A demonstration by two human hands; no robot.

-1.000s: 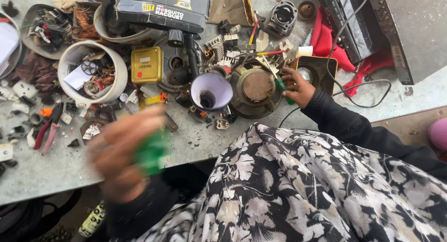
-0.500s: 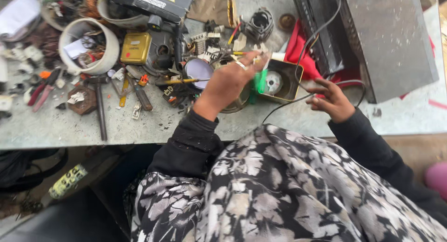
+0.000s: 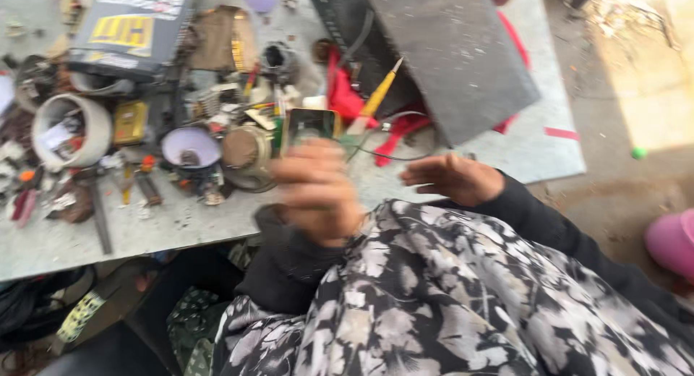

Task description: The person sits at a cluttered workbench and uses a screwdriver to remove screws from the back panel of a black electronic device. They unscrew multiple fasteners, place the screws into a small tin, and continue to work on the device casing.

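My left hand [image 3: 314,191] is blurred and raised over the table's near edge, fingers curled. It sits just below a small open box with a green inside [image 3: 311,125]; whether it grips anything is unclear. My right hand [image 3: 452,177] lies to the right with fingers stretched out and nothing in them. Its fingertips are beside a thin dark wire [image 3: 383,156] that loops towards the box. A yellow-handled screwdriver [image 3: 379,97] leans by a dark grey metal case [image 3: 455,50].
The grey table [image 3: 181,224] holds a white tub of parts [image 3: 71,130], a purple cup [image 3: 190,146], a round metal part [image 3: 246,153], a yellow box [image 3: 131,121], red cloth [image 3: 345,97] and a dark carton [image 3: 130,29]. A pink bucket [image 3: 672,242] stands on the ground at right.
My left hand has drawn back from the small box towards my body. My right hand has flattened and come nearer the table edge. The view has swung right.
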